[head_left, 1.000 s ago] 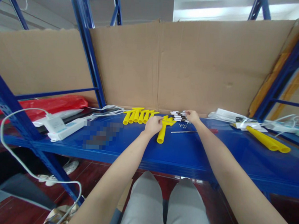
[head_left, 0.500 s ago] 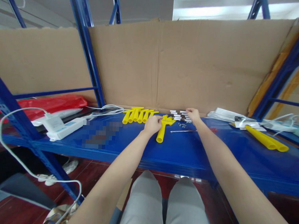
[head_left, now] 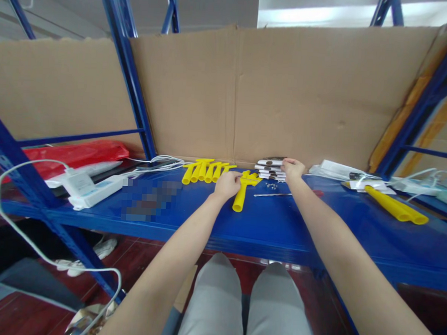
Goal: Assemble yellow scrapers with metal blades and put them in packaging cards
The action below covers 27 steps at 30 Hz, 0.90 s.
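On the blue desk [head_left: 273,222], pinches a yellow piece [head_left: 239,200] with curled left hand [head_left: 227,185], a white-and-dark piece [head_left: 270,162] with nearly closed right hand [head_left: 294,170].

Red plastic [head_left: 78,154] + white pwr strip [head_left: 104,190] w/ adapter [head_left: 79,183] at counter's [head_left: 273,225] L end; cardboard [head_left: 305,97] upright behind; white shoes [head_left: 105,249] below.

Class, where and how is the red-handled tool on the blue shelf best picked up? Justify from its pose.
Best by its red handle, which looks thicker than the thin shaft. The tool lies flat, shaft pointing left, and the right forearm hides its middle, so I'd pinch from above, coming in from the right.
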Each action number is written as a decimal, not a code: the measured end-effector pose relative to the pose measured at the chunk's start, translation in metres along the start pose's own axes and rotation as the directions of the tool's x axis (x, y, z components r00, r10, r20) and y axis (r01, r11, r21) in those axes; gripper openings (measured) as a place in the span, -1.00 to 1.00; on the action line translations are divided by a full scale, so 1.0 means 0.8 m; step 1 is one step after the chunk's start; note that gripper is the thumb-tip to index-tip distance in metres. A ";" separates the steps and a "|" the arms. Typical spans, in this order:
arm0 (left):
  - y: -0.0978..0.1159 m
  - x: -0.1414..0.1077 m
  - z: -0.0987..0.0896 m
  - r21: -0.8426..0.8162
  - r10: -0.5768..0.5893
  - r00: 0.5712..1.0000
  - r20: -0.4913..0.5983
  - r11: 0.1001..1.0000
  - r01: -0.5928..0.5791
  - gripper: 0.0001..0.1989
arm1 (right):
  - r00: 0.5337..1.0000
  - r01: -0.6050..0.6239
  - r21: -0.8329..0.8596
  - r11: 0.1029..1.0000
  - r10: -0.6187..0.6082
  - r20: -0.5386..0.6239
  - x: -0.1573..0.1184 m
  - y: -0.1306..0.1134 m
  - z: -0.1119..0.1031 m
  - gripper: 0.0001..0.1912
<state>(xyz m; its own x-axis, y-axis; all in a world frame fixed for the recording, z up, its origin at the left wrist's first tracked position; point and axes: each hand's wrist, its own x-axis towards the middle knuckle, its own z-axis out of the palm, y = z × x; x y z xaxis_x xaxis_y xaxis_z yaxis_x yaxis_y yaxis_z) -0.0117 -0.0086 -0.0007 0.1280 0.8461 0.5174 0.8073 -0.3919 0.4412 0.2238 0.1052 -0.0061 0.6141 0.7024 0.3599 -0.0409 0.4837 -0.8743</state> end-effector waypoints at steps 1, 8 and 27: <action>-0.001 0.000 0.000 -0.007 -0.001 1.000 -0.003 1.000 0.001 -0.66 | 0.999 -0.040 0.031 0.999 0.041 -0.028 -0.002 -0.004 0.002 -0.85; -0.004 0.001 0.003 -0.050 -0.001 1.000 -0.028 0.999 0.000 -0.66 | 0.994 -0.091 0.133 0.987 0.098 -0.048 -0.012 -0.027 0.009 -0.80; 0.006 0.011 -0.001 -0.718 -0.257 0.962 -0.095 0.687 0.113 -0.56 | 0.924 -0.155 0.190 0.970 0.074 0.376 -0.118 -0.075 0.028 -0.82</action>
<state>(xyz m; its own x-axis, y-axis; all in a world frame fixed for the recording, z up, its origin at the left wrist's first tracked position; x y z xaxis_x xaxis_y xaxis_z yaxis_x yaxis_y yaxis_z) -0.0068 -0.0031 0.0067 -0.1386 0.8802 0.4539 0.1554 -0.4333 0.8878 0.1502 0.0215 0.0198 0.2676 0.8808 0.3905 -0.2841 0.4594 -0.8416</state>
